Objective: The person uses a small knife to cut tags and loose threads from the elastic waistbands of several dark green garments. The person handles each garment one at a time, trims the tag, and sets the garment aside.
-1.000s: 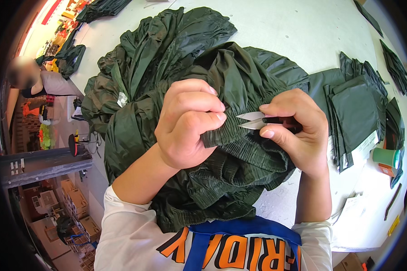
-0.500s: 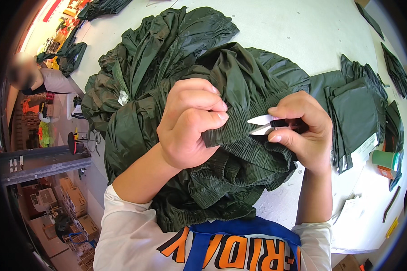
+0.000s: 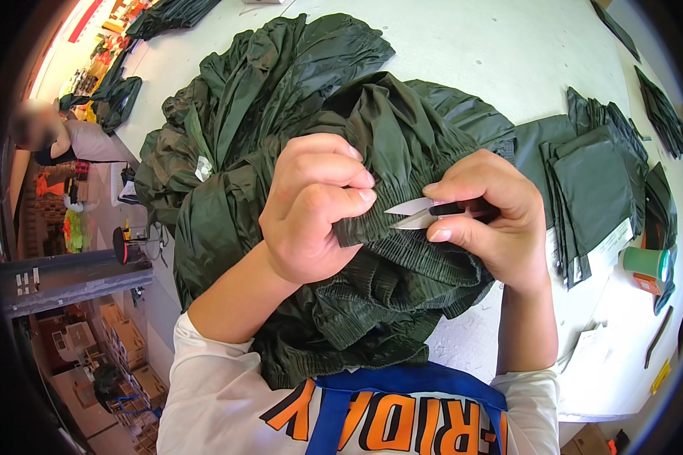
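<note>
A heap of dark green garments (image 3: 228, 189) with gathered elastic waistbands covers the table before me. My left hand (image 3: 311, 208) is closed, its fingers pinching one elastic waistband (image 3: 379, 216) and holding it up. In my right hand (image 3: 501, 216) is a small pair of thread snips (image 3: 417, 214), gripped between thumb and fingers. Both pale pointed blades face left, slightly apart, with their tips at the waistband's edge close to my left fingertips. Most of the snips' body is hidden inside my right hand.
Flat folded dark green pieces (image 3: 596, 182) lie stacked to the right. Beyond them are a green spool or cup (image 3: 649, 262), white paper (image 3: 588, 356) and more dark fabric on the white table (image 3: 463, 45). Another person (image 3: 76, 140) is at the far left, above a metal beam (image 3: 76, 280).
My right hand has moved left with the snips, bringing their tips closer to my left fingers. My left hand still pinches the waistband and has barely shifted.
</note>
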Demonstrator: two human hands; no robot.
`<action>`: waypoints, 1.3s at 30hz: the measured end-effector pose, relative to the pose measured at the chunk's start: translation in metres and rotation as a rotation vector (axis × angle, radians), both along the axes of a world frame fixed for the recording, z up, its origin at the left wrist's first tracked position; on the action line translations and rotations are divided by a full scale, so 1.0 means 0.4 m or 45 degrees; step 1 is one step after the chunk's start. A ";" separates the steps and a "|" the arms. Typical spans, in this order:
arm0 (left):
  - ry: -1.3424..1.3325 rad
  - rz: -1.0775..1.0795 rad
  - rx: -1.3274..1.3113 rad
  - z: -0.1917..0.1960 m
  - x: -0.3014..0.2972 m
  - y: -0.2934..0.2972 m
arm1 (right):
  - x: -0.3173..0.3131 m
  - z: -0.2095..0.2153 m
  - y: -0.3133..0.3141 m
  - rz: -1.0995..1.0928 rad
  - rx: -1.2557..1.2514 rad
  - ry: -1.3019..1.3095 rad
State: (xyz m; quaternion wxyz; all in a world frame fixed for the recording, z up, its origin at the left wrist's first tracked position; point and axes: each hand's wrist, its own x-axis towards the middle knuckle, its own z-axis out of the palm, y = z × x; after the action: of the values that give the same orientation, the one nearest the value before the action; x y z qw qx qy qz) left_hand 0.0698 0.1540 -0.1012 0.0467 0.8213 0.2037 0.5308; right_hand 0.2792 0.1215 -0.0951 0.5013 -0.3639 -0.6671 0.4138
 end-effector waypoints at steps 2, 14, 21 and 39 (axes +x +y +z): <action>0.008 -0.003 -0.002 -0.001 0.001 -0.001 | -0.001 0.001 -0.001 -0.012 0.035 -0.033; -0.282 -0.069 -1.170 0.048 -0.005 -0.027 | 0.072 -0.025 0.021 -0.367 -0.300 0.120; -0.501 -0.246 -1.622 0.061 -0.005 -0.028 | 0.049 -0.012 0.011 -0.096 -0.170 0.311; -0.403 -0.325 -1.734 0.069 -0.009 -0.037 | 0.003 0.051 0.045 -0.401 0.815 -0.610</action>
State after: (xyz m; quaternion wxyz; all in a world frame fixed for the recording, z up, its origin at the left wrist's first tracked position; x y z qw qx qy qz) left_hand 0.0661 0.1392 -0.0737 0.6405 0.5401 0.3832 0.3888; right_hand 0.2806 0.1394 -0.0749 0.4769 -0.3732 -0.7958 0.0081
